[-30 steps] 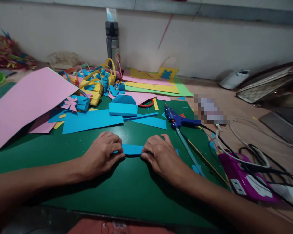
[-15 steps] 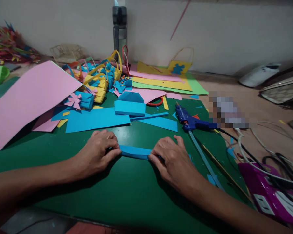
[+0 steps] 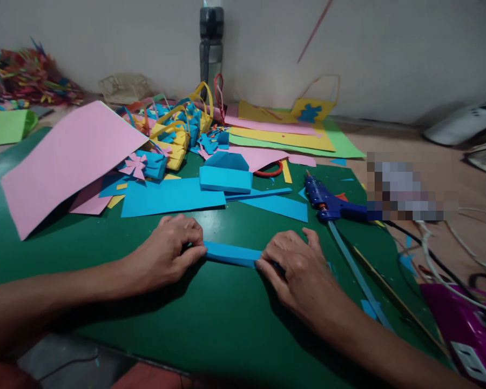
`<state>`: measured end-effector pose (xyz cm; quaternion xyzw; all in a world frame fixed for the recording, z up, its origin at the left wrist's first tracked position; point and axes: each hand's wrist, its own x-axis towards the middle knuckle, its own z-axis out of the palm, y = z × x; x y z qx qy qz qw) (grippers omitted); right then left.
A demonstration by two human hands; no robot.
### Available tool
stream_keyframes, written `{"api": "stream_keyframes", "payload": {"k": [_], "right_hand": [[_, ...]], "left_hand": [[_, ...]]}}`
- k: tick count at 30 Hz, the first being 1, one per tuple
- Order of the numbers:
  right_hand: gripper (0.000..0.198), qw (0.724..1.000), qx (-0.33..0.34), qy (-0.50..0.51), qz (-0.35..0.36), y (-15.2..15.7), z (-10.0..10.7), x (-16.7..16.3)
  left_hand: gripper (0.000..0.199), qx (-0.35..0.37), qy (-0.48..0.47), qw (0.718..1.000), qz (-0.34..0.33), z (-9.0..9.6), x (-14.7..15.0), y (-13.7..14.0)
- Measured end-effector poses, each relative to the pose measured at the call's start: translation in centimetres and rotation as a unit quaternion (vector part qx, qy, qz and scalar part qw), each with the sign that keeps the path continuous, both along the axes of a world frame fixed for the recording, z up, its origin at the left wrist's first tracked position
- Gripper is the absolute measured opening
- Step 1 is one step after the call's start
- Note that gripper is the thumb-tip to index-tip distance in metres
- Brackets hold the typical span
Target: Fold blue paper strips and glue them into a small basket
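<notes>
A narrow folded blue paper strip (image 3: 231,254) lies low over the green board, stretched between my two hands. My left hand (image 3: 174,247) pinches its left end between thumb and fingers. On its right end my right hand (image 3: 294,265) is closed in the same way, with one finger raised. The strip's ends are hidden under the fingers. Just beyond it lie a flat blue paper sheet (image 3: 166,198), a folded blue paper box shape (image 3: 225,179) and a blue paper piece (image 3: 279,205).
A blue glue gun (image 3: 319,194) with a long glue stick (image 3: 358,273) lies at the right. A purple power strip (image 3: 453,319) and cables are beyond. Small paper baskets (image 3: 174,140), a pink sheet (image 3: 73,162) and a red-handled tool (image 3: 269,170) sit behind the hands.
The whole view has shifted, so everything sits slightly further right in the picture. Both hands keep their hold on the blue strip, with little other visible movement.
</notes>
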<state>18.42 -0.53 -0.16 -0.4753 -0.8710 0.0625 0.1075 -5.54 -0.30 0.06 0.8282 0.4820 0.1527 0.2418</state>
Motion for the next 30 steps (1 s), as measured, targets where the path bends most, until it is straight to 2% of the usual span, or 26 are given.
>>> {"api": "stream_keyframes", "payload": {"k": [8, 16, 25, 30], "right_hand": [[0.021, 1.000, -0.027, -0.008, -0.009, 0.1, 0.4, -0.1], [0.021, 1.000, -0.014, -0.006, -0.006, 0.1, 0.2, 0.0], [0.023, 0.998, -0.051, -0.031, -0.015, 0.3, 0.6, -0.2], [0.025, 0.998, -0.046, -0.053, -0.007, 0.4, 0.6, -0.3]], "left_hand": [[0.022, 0.014, 0.015, 1.000, 0.012, -0.5, 0.3, -0.3], [0.017, 0.040, 0.010, 0.999, 0.019, -1.1, 0.6, -0.3], [0.014, 0.074, 0.032, 0.997, 0.016, -1.7, 0.6, -0.4], [0.014, 0.080, 0.034, 0.996, 0.015, -1.8, 0.6, -0.5]]}}
